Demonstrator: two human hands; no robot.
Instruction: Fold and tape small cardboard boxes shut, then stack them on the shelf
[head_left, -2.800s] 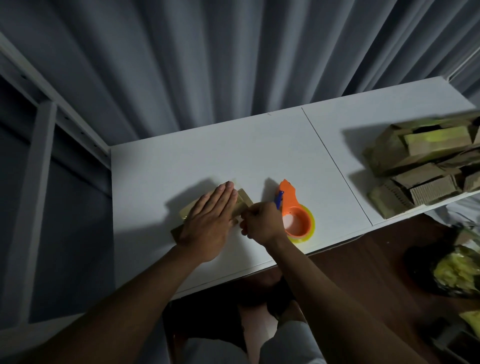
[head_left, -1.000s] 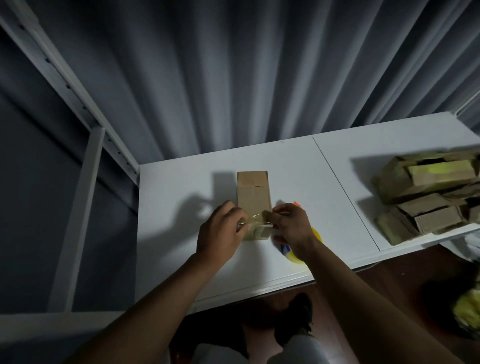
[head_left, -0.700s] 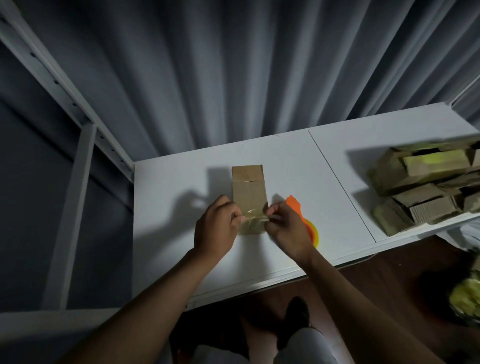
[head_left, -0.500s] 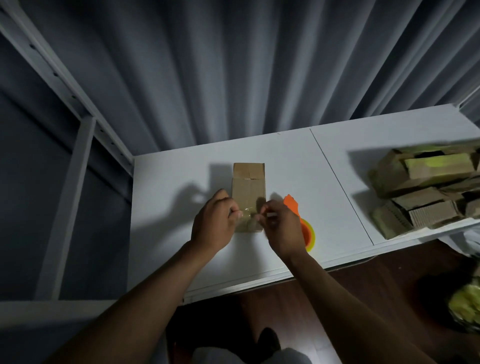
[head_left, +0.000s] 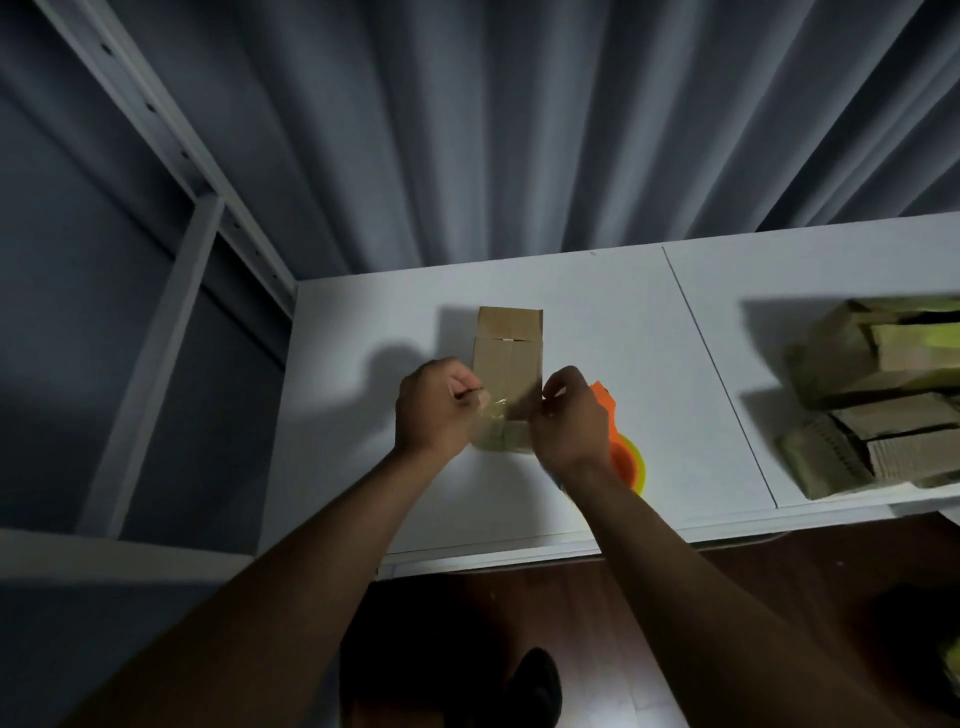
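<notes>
Stretching a strip of clear tape (head_left: 500, 410) across the near end of the small cardboard box (head_left: 508, 364), I am working from left to right.

At 9 o'clock from the box, my left hand (head_left: 435, 410) is pinching the left end of the strip between thumb and curled fingers, just beside the box's left edge.

The box itself is lying flat on the white table (head_left: 597, 317), long axis running from 12 to 6 o'clock, roughly at the centre of the left-hand panel. Its far-end flaps are looking folded in, with a short seam showing. Its near end is sitting under the strip, between my two hands.

At 3 o'clock from the box, my right hand (head_left: 569, 423) is pinching the strip's right end, fingers curled tight. Directly behind this hand, the orange tape dispenser (head_left: 621, 457) is resting on the table, partly hidden.

Further toward 3 o'clock, a pile of cardboard boxes (head_left: 878, 400) is lying on the right-hand panel, well apart from the work.

Handling judgement: the box is appearing light and thin-walled, so it is likely sliding or lifting under tape tension; holding it down on the top face near the seam is advisable. The corrugated walls are probably crushing under hard pressure, so grasping it by the long side edges is preferable. The tape is limp and self-adhesive; keeping it taut at both ends is preventing wrinkles and sticking to itself.
</notes>
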